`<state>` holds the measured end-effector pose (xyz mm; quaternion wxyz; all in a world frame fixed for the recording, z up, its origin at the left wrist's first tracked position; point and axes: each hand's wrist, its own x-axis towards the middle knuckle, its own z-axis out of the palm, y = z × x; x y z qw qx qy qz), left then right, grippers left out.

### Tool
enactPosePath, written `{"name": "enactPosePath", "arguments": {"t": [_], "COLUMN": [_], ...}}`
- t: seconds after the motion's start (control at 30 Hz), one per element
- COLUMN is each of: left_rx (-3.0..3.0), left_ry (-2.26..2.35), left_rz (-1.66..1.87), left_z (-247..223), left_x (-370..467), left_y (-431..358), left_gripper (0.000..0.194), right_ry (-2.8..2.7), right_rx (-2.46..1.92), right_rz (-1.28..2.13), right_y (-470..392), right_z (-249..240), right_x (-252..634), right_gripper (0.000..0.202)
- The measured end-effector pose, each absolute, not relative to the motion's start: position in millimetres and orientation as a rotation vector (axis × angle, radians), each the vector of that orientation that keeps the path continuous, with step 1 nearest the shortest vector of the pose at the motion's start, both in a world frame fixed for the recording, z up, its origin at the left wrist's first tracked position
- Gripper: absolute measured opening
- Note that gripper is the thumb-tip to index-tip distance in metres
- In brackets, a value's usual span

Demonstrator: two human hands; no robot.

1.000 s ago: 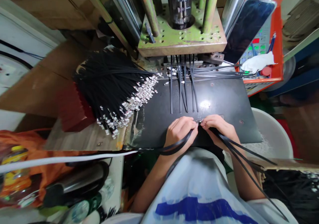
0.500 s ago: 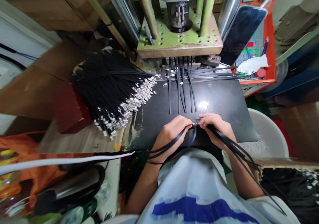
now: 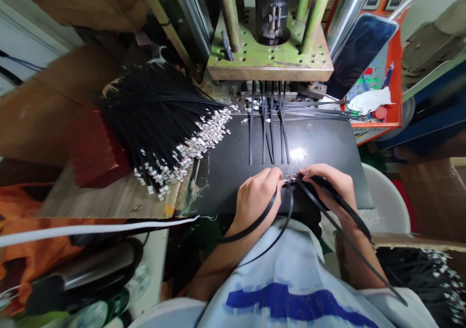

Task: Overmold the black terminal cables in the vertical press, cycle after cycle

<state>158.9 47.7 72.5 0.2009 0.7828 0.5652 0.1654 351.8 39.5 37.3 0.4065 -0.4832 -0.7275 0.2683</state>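
My left hand (image 3: 257, 198) and my right hand (image 3: 329, 182) meet at the near edge of a black work plate (image 3: 320, 146). Between the fingertips sit small silver metal ends (image 3: 290, 177) of thin black cables. My left hand is shut on black cables (image 3: 255, 223) that loop down over my wrist. My right hand is shut on other black cables (image 3: 345, 235) that trail down to the right past my forearm. Several black cables (image 3: 267, 129) lie straight on the plate, running up under the green press (image 3: 269, 58).
A big fanned pile of black cables with silver tips (image 3: 163, 124) lies left of the plate. An orange control panel (image 3: 378, 85) with a white rag stands right of the press. A white bucket (image 3: 386, 197) is at lower right, a white strip (image 3: 91, 228) at left.
The cable loops under my left hand have shifted and hang lower over my wrist and shirt. Both hands stay together at the plate's near edge. The view has moved slightly.
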Motion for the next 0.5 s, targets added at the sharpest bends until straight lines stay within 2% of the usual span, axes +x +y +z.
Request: {"name": "enactPosePath", "arguments": {"t": [0.13, 0.27, 0.37, 0.5], "left_rx": [2.411, 2.314, 2.134, 2.118], "left_ry": [1.443, 1.081, 1.145, 1.231], "left_rz": [0.388, 0.615, 0.824, 0.970], "left_z": [72.1, 58.0, 44.5, 34.0], "left_x": [155.9, 133.5, 121.8, 123.1], "left_y": [50.9, 54.1, 52.1, 48.7], "left_gripper": [0.019, 0.024, 0.020, 0.014], "right_ry": [-1.743, -1.797, -1.911, -1.854], "right_rx": [-1.200, -1.257, -1.305, -1.278], "right_rz": [0.633, 0.507, 0.490, 0.688], "right_y": [36.4, 33.7, 34.5, 36.5], "right_z": [29.5, 27.6, 31.8, 33.7], "right_x": [347.2, 338.4, 343.0, 357.5], "right_gripper": [0.011, 0.014, 0.015, 0.011]}}
